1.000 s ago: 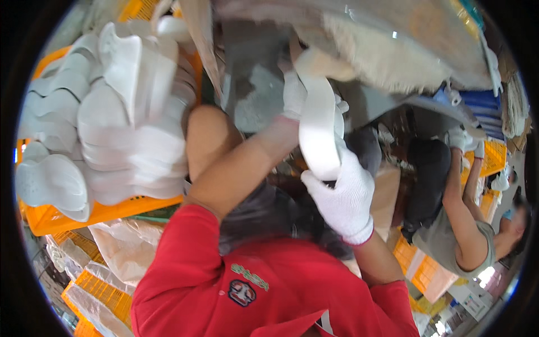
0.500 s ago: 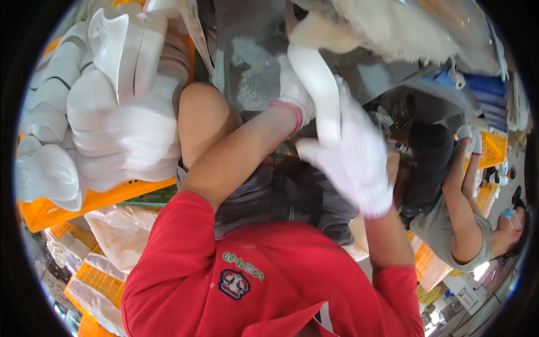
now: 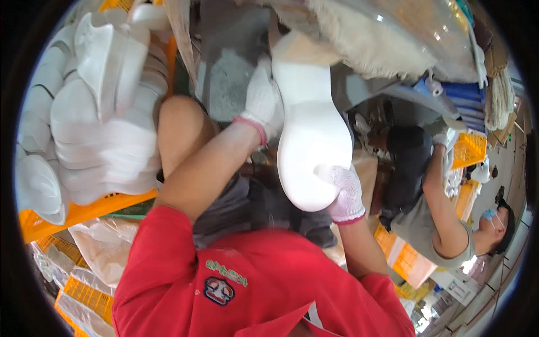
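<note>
A smooth, glossy white piece shaped like a shoe sole (image 3: 311,132), with a narrow waist and a rounded near end, lies lengthwise between my gloved hands. My left hand (image 3: 265,100) is closed along its left edge near the far end, its fingers partly hidden. Around the rounded near end my right hand (image 3: 343,194) is closed, thumb on the upper face and fingers underneath. The far end meets a cream, fuzzy-edged cloth buff (image 3: 309,48) and is partly hidden there.
At the left, an orange crate (image 3: 90,208) holds stacked white moulded pieces (image 3: 104,132). Shaggy cream material (image 3: 370,48) hangs at the top. A masked co-worker (image 3: 443,224) sits at the right, beside another orange crate (image 3: 469,150). More orange crates (image 3: 92,292) stand lower left.
The white piece has turned from edge-on to show its broad face. My right hand has moved down to its near end; my left hand has shifted slightly left along with the view.
</note>
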A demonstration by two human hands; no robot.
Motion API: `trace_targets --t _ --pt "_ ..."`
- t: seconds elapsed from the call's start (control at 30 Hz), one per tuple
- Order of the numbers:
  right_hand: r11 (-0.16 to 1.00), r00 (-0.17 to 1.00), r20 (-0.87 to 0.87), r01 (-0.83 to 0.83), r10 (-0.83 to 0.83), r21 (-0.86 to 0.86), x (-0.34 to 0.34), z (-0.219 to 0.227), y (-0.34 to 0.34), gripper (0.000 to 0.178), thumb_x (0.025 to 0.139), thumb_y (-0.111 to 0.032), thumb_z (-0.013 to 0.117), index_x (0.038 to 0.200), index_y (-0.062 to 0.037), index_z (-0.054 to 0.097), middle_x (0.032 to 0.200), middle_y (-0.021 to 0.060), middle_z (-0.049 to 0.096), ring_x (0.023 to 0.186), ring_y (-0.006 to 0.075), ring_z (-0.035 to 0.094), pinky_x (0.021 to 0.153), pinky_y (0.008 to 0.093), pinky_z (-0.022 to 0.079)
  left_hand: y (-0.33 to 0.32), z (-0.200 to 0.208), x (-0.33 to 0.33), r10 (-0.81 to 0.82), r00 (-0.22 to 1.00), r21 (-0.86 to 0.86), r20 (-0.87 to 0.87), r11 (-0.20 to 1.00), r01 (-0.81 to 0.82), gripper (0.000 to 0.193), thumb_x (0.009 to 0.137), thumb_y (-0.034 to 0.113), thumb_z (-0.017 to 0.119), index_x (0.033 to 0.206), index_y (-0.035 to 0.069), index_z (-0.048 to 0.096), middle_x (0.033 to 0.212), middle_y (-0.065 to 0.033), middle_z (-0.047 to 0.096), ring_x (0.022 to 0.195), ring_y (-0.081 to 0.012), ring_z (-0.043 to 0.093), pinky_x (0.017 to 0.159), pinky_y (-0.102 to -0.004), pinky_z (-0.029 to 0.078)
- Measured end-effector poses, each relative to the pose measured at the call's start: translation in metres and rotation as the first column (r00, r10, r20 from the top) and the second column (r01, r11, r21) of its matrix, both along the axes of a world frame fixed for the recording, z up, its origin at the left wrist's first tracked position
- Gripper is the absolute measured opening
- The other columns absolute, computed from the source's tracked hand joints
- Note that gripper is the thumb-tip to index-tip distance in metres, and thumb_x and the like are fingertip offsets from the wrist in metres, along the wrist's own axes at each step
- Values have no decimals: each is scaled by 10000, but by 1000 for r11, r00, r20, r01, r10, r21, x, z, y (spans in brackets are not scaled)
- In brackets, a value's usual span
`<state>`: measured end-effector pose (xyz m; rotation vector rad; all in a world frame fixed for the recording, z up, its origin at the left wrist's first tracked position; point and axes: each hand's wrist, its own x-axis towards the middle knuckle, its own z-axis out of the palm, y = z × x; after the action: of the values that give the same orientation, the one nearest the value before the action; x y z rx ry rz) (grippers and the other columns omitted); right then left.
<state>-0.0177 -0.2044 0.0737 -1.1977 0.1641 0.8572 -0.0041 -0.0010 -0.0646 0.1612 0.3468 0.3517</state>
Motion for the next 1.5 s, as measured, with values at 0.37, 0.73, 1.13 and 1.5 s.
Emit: trace_targets --t 0.37,0.73,1.13,1.5 --pt "675 737 433 -43 519 -736 -1 12 -125 524 971 -51 706 1470 88 625 1321 167 752 1180 241 729 1035 379 586 48 167 -188 640 769 892 17 -357 277 404 895 330 883 1080 6 727 998 -199 723 974 -387 727 916 -454 593" --pt "835 573 608 -404 550 -374 -70 42 -9 1159 807 -106 970 1724 70 284 1630 278 540 1505 358 551 1259 484 434 124 249 -250 721 686 960 99 -252 126 380 881 228 919 1189 36 808 1055 -135 798 951 -307 785 890 -377 629" --pt "275 601 423 326 678 -904 -35 33 91 723 979 -205 690 1594 90 451 1519 237 608 1354 338 634 1149 479 512 233 324 -412 894 397 930 210 -58 -362 482 1179 387 577 1448 1 683 1333 -76 746 1228 -159 701 1040 -309 569" --pt "916 710 672 98 209 -389 36 -7 -149 566 1022 -201 708 1500 82 602 1390 229 723 1268 389 687 1090 487 574 234 308 -343 594 214 292 775 -638 713 770 915 503 823 1496 34 635 1411 -184 688 1310 -374 655 1126 -469 500"
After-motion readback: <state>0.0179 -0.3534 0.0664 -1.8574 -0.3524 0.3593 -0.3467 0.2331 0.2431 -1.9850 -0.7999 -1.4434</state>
